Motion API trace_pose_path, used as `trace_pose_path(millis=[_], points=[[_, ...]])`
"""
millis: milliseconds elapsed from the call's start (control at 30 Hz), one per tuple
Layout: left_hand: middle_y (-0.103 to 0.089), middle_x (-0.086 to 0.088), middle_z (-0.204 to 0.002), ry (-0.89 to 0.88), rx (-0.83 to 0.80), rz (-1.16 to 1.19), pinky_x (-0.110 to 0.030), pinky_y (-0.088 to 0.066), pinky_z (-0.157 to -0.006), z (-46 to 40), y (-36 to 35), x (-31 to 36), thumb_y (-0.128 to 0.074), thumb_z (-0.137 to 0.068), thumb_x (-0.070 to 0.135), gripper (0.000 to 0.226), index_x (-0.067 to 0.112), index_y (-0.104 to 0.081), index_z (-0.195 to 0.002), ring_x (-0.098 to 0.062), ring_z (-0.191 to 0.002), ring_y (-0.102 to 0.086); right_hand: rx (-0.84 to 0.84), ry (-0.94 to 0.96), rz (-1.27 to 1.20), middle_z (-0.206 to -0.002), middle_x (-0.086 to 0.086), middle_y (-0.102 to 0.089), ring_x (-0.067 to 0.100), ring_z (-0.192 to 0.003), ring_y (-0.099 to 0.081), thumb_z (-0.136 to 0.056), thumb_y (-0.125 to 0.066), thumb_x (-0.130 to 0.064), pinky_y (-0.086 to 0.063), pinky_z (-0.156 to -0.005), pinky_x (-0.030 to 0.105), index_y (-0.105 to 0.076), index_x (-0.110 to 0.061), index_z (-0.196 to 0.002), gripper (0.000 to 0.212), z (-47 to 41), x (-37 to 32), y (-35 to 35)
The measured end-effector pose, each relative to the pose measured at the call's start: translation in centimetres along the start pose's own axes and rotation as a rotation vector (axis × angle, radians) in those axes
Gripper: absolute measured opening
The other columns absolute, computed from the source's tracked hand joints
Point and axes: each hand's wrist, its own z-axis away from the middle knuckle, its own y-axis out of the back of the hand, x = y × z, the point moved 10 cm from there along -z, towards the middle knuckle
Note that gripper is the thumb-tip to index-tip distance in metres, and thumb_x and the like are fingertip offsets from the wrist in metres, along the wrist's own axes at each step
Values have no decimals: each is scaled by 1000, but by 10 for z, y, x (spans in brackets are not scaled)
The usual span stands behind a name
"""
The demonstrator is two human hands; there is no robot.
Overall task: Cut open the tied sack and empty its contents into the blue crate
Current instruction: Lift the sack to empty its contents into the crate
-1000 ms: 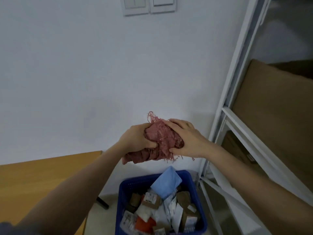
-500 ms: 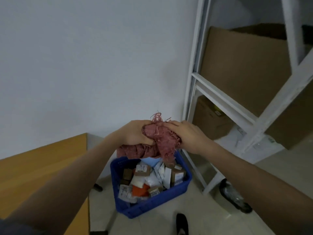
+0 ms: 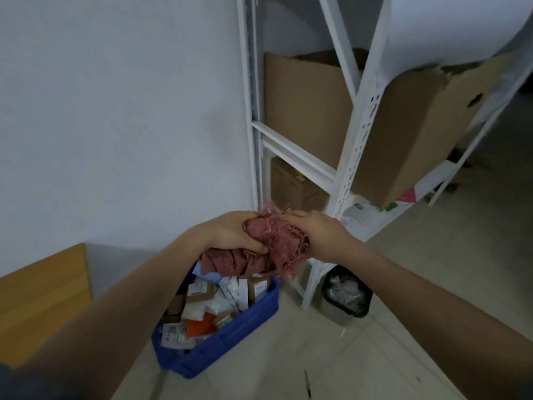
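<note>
Sack (image 3: pixel 271 246) unchanged, bunched between both hands.

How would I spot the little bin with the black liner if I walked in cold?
Start at the white metal shelving against the wall and follow its front leg down to the floor. The bin stands there, right of the blue crate. Unlike the crate's parcels, it holds crumpled clear plastic inside a black liner.
</note>
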Motion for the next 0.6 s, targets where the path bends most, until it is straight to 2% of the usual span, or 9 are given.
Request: trace_pose_path(millis=[133, 333, 467, 600], points=[[-63, 13, -111, -9, -20, -22, -16, -43, -81, -2, -33, 32, -83, -69, 35, 55, 38, -56, -117, -5, -100, -59, -17, -41, -21, -129, -4, -57, 29, -100, -62, -70, -67, -46, -54, -77, 44, -39, -43, -138, 73, 42, 19, 9], [-59, 10, -122, 24, -45, -59, -28, -43, -101, -10, -112, 90, -84, -66, 43, 71, 36, -50, -128, -11, -110, -56, -57, -90, 18, -124, -7, -59, 24, -101, -61, -70, -71, -46, -53, -78, 41, -36, -47, -138, 76, 132, 67, 21], [-55, 12, -120, -4, -57, -82, -21, -38, -92, -16, -176, 149, -80, -72, 42, 68, 34, -45, -130, -10, -108, -53, -85, -123, -10, -116, -4, -61, 26, -96, -63, -69, -58, -50, -54, -75, 44, -37, -46, -136, 71, 204, 105, 35], [-55, 9, -124, -16, -79, -115, -26, -42, -96, -24, -232, 196, -77, -70, 53, 71, 34, -45, -131, -12, -111, -54, -119, -214, -19, -116, 3, -63, 27, -100, -62, -77, -66, -37, -51, -81, 40, -47, -37, -135, 61, 274, 145, 50]])
